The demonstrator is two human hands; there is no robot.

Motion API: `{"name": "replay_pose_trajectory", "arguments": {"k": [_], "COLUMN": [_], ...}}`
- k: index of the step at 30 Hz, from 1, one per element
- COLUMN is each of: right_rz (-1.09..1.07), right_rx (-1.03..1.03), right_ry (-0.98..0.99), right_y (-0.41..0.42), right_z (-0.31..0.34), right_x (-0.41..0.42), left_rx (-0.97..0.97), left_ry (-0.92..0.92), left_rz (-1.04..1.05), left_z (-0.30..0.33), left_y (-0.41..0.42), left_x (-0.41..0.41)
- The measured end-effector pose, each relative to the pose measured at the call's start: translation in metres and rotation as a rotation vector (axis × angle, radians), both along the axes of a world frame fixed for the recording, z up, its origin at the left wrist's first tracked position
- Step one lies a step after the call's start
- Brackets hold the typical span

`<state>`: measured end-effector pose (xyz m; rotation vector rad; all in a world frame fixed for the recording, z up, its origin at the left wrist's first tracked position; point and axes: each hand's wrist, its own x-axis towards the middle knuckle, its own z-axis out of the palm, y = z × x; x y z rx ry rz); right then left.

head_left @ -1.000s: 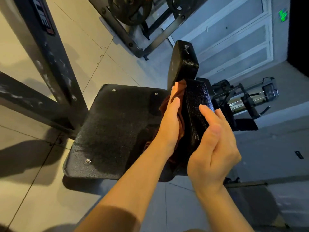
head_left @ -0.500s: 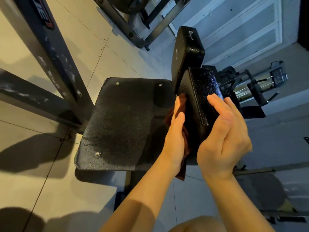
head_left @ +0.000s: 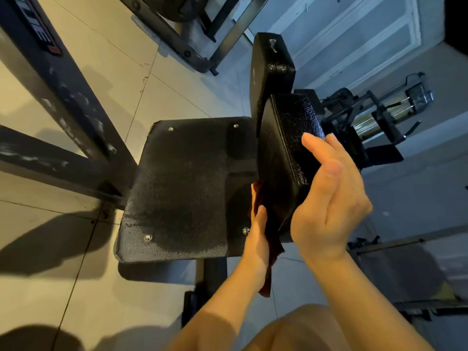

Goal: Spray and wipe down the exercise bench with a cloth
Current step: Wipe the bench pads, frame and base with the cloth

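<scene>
The flat black textured seat pad with metal studs (head_left: 182,188) lies at the middle of the view, above the pale tiled floor (head_left: 83,295). Along its right edge stands the upright black padded cushion (head_left: 286,153), and behind that a second taller black pad (head_left: 271,69) rises. The left hand (head_left: 258,234) presses the dark reddish cloth (head_left: 272,247) flat against the cushion's left face, near the seat pad's front right corner; the cloth's tail hangs below the pad's front edge. The right hand (head_left: 329,203) rests on the cushion's right face, fingers straight. The dark steel frame beams (head_left: 63,117) stand left of the seat pad, touching its left edge. Further machine parts with metal rods (head_left: 379,115) stand to the right, behind the cushion.
</scene>
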<state>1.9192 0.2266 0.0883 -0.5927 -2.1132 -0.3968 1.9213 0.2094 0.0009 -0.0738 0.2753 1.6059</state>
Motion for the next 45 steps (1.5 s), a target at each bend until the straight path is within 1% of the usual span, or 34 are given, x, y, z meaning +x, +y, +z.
{"name": "replay_pose_trajectory", "arguments": {"k": [2,3,6,8,11,13,15,18,19,22,24,27,29,32,34,36,38,41,45], "right_rz": [0.021,0.022,0.019,0.016,0.049,0.055,0.061,0.035,0.02,0.012,0.017,0.028,0.021,-0.009,-0.017,-0.011,0.006,0.033,0.077], "right_rx": [-0.014,-0.018,-0.026,-0.047,-0.119,-0.182,-0.208,-0.136,-0.116,-0.089,-0.105,-0.131,-0.141,-0.143,-0.14,-0.136,-0.132,-0.165,-0.292], "right_ry": [-0.021,-0.025,-0.032,-0.023,0.012,0.022,0.002,-0.048,-0.068,-0.133,-0.174,-0.196,-0.191,-0.18,-0.173,-0.168,-0.161,-0.129,-0.086], "right_y": [-0.003,-0.002,-0.003,-0.004,-0.007,-0.008,-0.009,-0.006,-0.006,-0.002,-0.001,-0.002,-0.003,-0.004,-0.004,-0.004,-0.004,-0.005,-0.01], "right_z": [0.0,0.001,0.003,0.003,0.005,0.006,0.006,0.006,0.005,0.006,0.008,0.01,0.01,0.01,0.01,0.01,0.011,0.011,0.014], "right_x": [-0.001,0.001,0.001,0.0,0.001,0.002,0.004,0.003,0.004,0.006,0.009,0.012,0.011,0.008,0.006,0.005,0.005,0.004,0.007], "left_rx": [0.042,0.068,0.198,0.284,0.387,0.407,0.406,0.331,0.304,0.278,0.271,0.231,0.209,0.167,0.163,0.195,0.251,0.253,0.295], "left_ry": [0.096,0.115,0.183,0.185,0.231,0.277,0.328,0.387,0.393,0.329,0.354,0.46,0.549,0.55,0.548,0.51,0.492,0.547,0.598], "left_rz": [0.018,0.046,0.213,0.311,0.358,0.389,0.446,0.464,0.442,0.358,0.397,0.501,0.528,0.439,0.409,0.391,0.44,0.552,0.635], "left_z": [-0.005,-0.002,0.01,0.018,0.028,0.031,0.029,0.018,0.015,0.004,0.006,0.025,0.041,0.054,0.051,0.045,0.042,0.044,0.045], "left_y": [-0.008,-0.013,-0.024,-0.025,-0.025,-0.021,-0.01,0.016,0.021,0.032,0.035,0.044,0.058,0.079,0.083,0.078,0.06,0.023,-0.011], "left_x": [0.004,0.002,-0.008,-0.017,-0.032,-0.038,-0.038,-0.034,-0.033,-0.029,-0.031,-0.055,-0.082,-0.115,-0.118,-0.106,-0.089,-0.065,-0.038]}}
